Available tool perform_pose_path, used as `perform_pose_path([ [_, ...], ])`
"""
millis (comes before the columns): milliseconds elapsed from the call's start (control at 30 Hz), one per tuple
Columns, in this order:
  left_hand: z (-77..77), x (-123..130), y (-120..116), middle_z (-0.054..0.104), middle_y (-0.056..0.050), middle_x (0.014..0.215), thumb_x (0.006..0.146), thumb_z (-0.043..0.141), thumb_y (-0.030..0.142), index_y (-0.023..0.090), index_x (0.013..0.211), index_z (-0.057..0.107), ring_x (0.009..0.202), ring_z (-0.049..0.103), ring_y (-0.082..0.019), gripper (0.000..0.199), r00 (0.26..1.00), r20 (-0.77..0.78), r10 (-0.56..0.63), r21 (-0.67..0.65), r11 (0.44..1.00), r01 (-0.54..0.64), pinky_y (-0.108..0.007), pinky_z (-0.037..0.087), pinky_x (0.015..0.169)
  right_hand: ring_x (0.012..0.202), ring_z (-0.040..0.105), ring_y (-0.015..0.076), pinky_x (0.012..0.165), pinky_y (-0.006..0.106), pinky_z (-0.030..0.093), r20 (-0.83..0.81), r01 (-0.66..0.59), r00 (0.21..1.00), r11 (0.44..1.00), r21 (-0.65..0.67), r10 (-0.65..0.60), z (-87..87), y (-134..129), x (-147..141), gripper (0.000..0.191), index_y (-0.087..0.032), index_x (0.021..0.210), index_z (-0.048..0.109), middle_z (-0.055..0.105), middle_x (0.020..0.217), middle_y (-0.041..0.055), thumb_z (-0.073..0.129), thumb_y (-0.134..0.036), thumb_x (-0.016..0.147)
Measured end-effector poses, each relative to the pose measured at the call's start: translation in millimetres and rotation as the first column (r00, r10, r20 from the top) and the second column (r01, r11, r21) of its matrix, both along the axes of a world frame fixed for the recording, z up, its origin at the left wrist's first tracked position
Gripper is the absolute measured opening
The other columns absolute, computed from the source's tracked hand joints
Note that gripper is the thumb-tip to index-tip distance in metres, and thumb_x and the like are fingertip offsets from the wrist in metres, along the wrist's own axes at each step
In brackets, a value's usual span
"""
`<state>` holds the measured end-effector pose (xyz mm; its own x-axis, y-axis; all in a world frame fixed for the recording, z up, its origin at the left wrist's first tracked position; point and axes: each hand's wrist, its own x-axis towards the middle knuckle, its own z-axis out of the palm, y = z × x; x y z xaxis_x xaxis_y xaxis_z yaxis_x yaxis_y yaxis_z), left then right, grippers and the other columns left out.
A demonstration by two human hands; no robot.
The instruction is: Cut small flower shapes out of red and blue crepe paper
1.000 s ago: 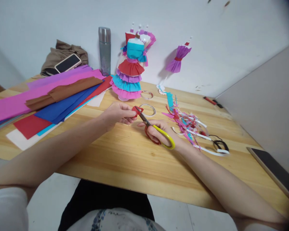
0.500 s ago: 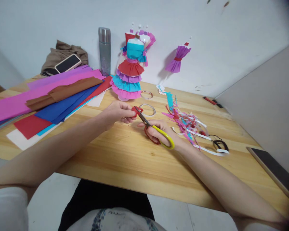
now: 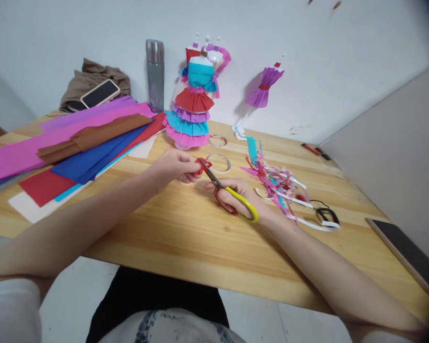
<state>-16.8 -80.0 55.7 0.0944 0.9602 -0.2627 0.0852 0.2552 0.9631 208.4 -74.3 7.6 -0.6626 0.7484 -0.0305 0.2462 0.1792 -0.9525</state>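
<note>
My left hand (image 3: 180, 166) pinches a small piece of red crepe paper (image 3: 202, 165) over the middle of the table. A pair of scissors (image 3: 240, 201) with a yellow and a red handle is gripped in my right hand (image 3: 236, 193). Their dark blades point up and to the left and touch the red paper close to my left fingertips. Just behind the paper lies a roll of tape (image 3: 229, 164), with another tape roll (image 3: 219, 145) farther back. A doll-shaped form in a ruffled paper dress (image 3: 194, 102) stands behind my left hand.
Coloured crepe paper sheets (image 3: 103, 138) cover the table's left side, near a grey bottle (image 3: 155, 78) and a phone (image 3: 100, 94) on brown cloth (image 3: 89, 78). Paper scraps (image 3: 271, 181) lie right, beside a black coil (image 3: 327, 214). A purple-dressed form (image 3: 264, 88) stands by the wall; a dark tablet (image 3: 403, 247) lies far right.
Almost nothing differs. The scissors and both hands keep nearly the same place at the red paper, and the view has shifted very slightly.
</note>
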Motion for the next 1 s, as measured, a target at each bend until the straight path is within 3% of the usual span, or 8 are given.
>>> perform_pose_path([
  [500, -6.8, 9.0, -3.8, 0.069, -0.003, 0.057, 0.080, 0.071, 0.012, 0.014, 0.059, 0.072, 0.057, 0.063, -0.010, 0.021, 0.995, 0.097, 0.019, 0.029, 0.999, -0.022, -0.020, 0.052, 0.061, 0.044, 0.041, 0.0080, 0.043, 0.023, 0.030, -0.044, -0.046, 0.998, 0.998, 0.035, 0.047, -3.8, 3.4, 2.6, 0.066, -0.012, 0.107, 0.069, 0.046, 0.055, -0.0074, 0.062, -0.075, 0.088],
  [1000, -6.2, 9.2, -4.9, 0.067, -0.001, 0.055, 0.077, 0.069, 0.010, 0.014, 0.058, 0.070, 0.057, 0.062, -0.009, 0.020, 0.999, 0.015, 0.029, 0.152, 0.988, -0.031, -0.018, 0.051, 0.060, 0.043, 0.037, 0.0071, 0.041, 0.022, 0.029, -0.046, -0.028, 0.998, 0.999, 0.040, 0.030, -7.3, 3.5, 1.9, 0.067, -0.011, 0.109, 0.071, 0.043, 0.055, -0.0081, 0.061, -0.075, 0.090],
])
